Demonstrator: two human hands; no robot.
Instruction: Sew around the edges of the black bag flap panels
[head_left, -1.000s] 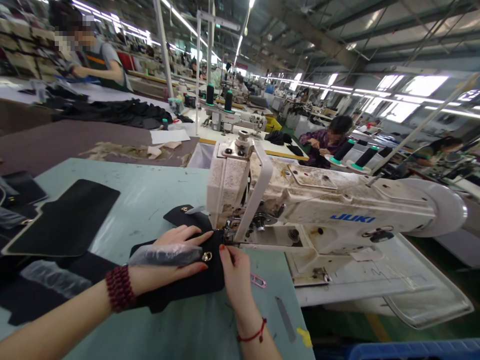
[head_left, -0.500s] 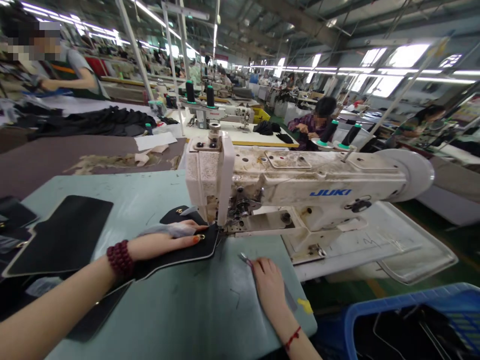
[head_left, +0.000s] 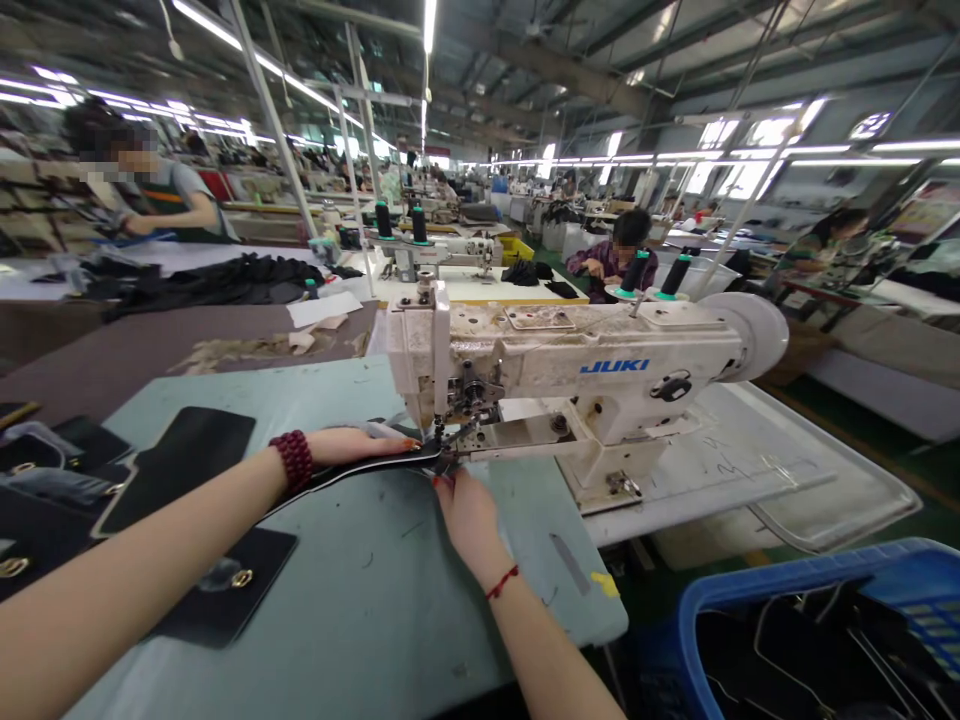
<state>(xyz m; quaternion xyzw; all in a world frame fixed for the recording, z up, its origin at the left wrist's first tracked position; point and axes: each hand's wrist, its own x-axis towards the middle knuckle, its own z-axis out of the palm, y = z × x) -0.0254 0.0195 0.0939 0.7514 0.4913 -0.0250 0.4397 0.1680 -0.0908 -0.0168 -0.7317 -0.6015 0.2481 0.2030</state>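
A black panel with a pale edge runs under the needle area of the white sewing machine. My left hand lies over the panel just left of the needle, its fingers pressed together on it. At the panel's front edge, close to the presser foot, my right hand is closed in a pinch; what sits between its fingertips is too small to make out. Other black pieces, one with a gold ring, lie on the green tabletop to the left.
A blue basket with black pieces stands at the lower right. Thread cones rise behind the machine. Black cloth lies on the back left table. People sit at machines further back, one behind this machine.
My right hand has moved up and left from the tabletop to the panel's edge by the needle. The small metal tool it held no longer shows clearly. The panel's front edge is raised, and the view has shifted.
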